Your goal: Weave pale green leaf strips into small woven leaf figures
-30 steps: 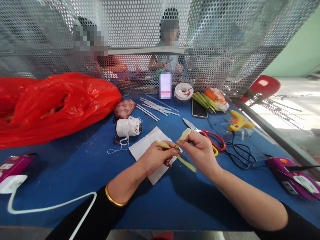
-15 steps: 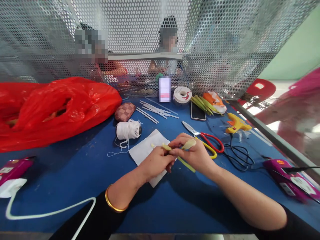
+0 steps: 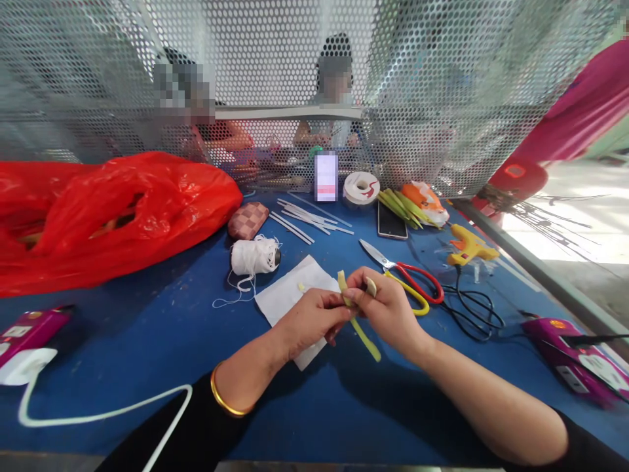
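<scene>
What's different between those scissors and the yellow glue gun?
The scissors have red and yellow handles; the glue gun is mostly yellow. The scissors have bare metal blades, while the glue gun has a black cable. Both lie unheld on the blue table.

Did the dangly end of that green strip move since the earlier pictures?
Yes. The loose end of the green strip has swung closer to the person and slightly left, judged against the white paper.
</scene>
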A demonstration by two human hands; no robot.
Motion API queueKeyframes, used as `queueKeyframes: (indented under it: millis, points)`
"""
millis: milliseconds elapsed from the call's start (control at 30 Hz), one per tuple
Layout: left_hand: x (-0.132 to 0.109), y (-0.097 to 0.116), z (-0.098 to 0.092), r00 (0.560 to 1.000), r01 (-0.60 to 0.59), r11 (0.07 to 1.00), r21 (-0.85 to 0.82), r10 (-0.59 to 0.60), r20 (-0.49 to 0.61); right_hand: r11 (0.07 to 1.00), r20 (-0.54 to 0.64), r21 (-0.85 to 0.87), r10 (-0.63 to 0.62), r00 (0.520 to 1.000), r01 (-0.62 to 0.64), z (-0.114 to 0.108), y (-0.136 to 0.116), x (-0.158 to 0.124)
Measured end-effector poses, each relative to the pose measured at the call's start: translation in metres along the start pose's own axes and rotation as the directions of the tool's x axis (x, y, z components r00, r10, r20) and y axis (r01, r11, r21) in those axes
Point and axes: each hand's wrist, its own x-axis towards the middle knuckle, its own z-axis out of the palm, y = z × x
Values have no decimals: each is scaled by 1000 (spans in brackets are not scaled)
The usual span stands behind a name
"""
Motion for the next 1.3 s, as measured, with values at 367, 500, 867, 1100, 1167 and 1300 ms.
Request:
queueKeyframes:
  millis: [367,500,867,1100,1167,1300]
  points:
    - [3,-1,-3,996,87,936,-340,-79,38,943,33,320,85,996,-91,-21,-10,15]
    - [6,-2,-9,999,23,894,-447,-32,-12,960,123,258,81,989,-111,-27,-8,19]
    - [1,1,1,999,20,971,-238,-31,-44,977,-30,202,74,997,-66,-11,0,12]
    - [-4,1,3,999,44,972,-233,-49,-18,968,-88,235,116,989,-93,-6,-1,10]
    - [-2,0,3,997,22,962,-271,-40,-59,969,-93,226,122,988,-98,-8,2,14]
    - [3,0,-3,979,-66,910,-409,-19,-202,930,-193,332,229,954,-156,-11,8,21]
